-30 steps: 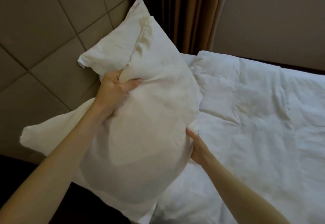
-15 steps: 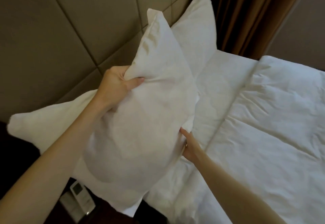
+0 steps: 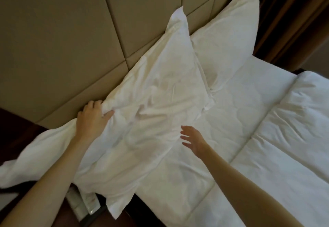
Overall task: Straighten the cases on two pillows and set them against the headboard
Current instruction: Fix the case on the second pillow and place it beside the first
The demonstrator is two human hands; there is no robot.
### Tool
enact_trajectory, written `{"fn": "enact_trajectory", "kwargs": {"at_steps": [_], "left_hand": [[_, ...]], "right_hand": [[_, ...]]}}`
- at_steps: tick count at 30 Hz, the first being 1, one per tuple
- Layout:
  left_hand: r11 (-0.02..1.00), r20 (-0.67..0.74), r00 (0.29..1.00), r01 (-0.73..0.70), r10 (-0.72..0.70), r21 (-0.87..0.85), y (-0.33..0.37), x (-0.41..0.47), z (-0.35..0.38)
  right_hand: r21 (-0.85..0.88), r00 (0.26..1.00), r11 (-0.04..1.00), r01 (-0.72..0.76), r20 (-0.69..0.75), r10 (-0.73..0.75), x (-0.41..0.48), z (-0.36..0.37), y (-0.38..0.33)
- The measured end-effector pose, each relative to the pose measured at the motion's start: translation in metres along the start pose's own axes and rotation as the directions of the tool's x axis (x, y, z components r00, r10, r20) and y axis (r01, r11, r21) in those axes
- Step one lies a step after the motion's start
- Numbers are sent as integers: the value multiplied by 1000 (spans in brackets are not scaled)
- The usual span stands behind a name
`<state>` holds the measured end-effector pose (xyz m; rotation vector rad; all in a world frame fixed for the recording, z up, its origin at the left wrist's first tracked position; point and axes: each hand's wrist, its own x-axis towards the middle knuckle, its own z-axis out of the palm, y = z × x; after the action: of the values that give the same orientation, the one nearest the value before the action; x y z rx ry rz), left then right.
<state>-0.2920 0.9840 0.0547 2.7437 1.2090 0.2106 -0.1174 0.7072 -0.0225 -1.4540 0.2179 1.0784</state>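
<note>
Padded beige headboard [image 3: 71, 48] panels fill the background, brown curtain [image 3: 293, 22] at the far corner. Two white pillows are counted: the near pillow [image 3: 151, 111] is leaned on the headboard, the far pillow [image 3: 231, 39] propped beside it, edges overlapping. Left hand [image 3: 92, 118] is clenched on the near pillow's edge; right hand [image 3: 194, 137] is spread, released. White duvet [image 3: 284, 137] is folded back.

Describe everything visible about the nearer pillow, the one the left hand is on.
The nearer pillow wears a white, creased, cotton-like case with a flat flanged border. It leans tilted against the tan panelled headboard, one corner pointing up, its lower edge hanging past the mattress side. The left hand grips its headboard-side edge; the right hand hovers open by its front. It overlaps the farther pillow.
</note>
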Motion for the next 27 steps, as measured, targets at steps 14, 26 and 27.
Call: {"fn": "enact_trajectory", "kwargs": {"at_steps": [14, 26, 27], "left_hand": [[995, -298, 952, 37, -63, -94, 11, 18, -40], [984, -357, 921, -174, 154, -24, 22, 10, -19], [974, -338, 919, -226, 203, -29, 32, 13, -16]], "right_hand": [[-193, 966, 953, 233, 160, -204, 19, 80, -93], [-366, 993, 924, 115, 74, -94, 17, 51, -67], [-372, 994, 922, 112, 29, -108, 21, 46, -68]]}}
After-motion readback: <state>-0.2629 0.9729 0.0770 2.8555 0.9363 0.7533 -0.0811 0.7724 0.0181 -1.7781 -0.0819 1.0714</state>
